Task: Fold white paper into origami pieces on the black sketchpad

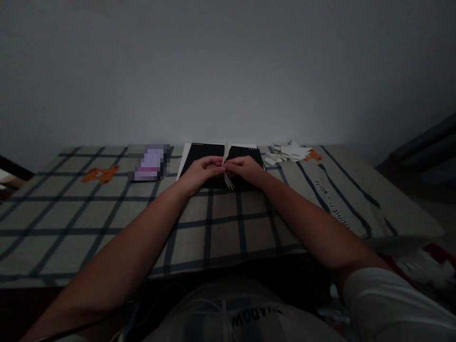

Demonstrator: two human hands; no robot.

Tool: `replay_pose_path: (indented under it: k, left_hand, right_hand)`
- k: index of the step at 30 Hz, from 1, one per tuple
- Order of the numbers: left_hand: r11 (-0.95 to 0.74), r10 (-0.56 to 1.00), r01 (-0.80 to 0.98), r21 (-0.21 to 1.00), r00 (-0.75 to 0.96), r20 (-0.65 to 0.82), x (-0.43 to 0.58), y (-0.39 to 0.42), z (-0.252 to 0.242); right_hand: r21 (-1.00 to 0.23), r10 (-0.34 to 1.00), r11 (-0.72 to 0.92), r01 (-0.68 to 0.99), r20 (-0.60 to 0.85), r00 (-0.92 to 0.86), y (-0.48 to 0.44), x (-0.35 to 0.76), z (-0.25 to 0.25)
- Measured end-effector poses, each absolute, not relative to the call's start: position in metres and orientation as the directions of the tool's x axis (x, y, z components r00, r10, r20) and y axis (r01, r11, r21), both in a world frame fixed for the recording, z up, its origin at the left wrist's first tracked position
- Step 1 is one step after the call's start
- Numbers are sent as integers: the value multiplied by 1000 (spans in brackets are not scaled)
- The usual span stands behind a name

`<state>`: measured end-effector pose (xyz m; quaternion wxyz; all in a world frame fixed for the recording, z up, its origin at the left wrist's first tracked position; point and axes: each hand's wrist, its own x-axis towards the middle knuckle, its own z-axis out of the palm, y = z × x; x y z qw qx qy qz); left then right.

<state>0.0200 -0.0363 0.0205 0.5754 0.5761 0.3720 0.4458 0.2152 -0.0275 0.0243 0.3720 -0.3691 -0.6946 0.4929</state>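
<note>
White paper pinched above the black pad
The left hand and right hand nearly meet over the pad, each grip pinching the paper; forearms converge from the pad's near side. Left of the pad lies a phone; right of it, paper scraps.

I'd call this a room in someone's home: the worktop, up against a plain grey wall, wears a checked tablecloth printed with orange teddy bears.
</note>
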Motion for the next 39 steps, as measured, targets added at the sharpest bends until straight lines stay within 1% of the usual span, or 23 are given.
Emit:
replay_pose_path:
  k: [3, 7, 12, 15, 17, 22, 26, 29, 34, 37, 39]
  left_hand:
    - [-66, 945, -130, 989, 310, 104, 21, -37, 22]
    - [-64, 947, -138, 988, 303, 104, 22, -38, 23]
    - [-121, 964, -162, 979, 216, 154, 24, -36, 22]
    - [-127, 979, -158, 979, 140, 150, 24, -35, 21]
    - [-118, 983, -147, 982, 121, 137, 23, -34, 21]
    - [-90, 985, -134, 987, 134, 108, 20, -33, 22]
    - [-133, 983, -118, 984, 110, 146, 18, -32, 21]
    - [-189, 975, -76, 979, 102, 196, 18, -31, 19]
    - [-251, 963, 20, 968, 112, 247, 16, -25, 12]
    - [-299, 953, 183, 936, 106, 284, 13, -21, 8]
    - [-344, 939, 348, 872, 108, 327, 10, -20, 7]
  right_hand:
    - [-974, 880, 203, 95, 139, -454, -26, 215, 23]
    - [-983, 899, 170, 64, 128, -418, -25, 214, 21]
    - [-982, 945, 184, 42, 165, -281, -25, 213, 21]
    - [-979, 957, 202, 38, 188, -222, -24, 214, 23]
    - [-980, 956, 194, 30, 182, -231, -24, 214, 23]
    - [-987, 953, 161, -14, 159, -258, -23, 215, 23]
    - [-991, 944, 135, -13, 132, -301, -21, 215, 21]
    - [-989, 940, 149, 20, 135, -313, -20, 217, 21]
    - [-981, 960, 146, 125, 111, -256, -19, 218, 21]
    - [-950, 968, 150, 272, 84, -238, -17, 220, 20]
    - [-899, 970, 188, 394, 107, -220, -15, 222, 19]
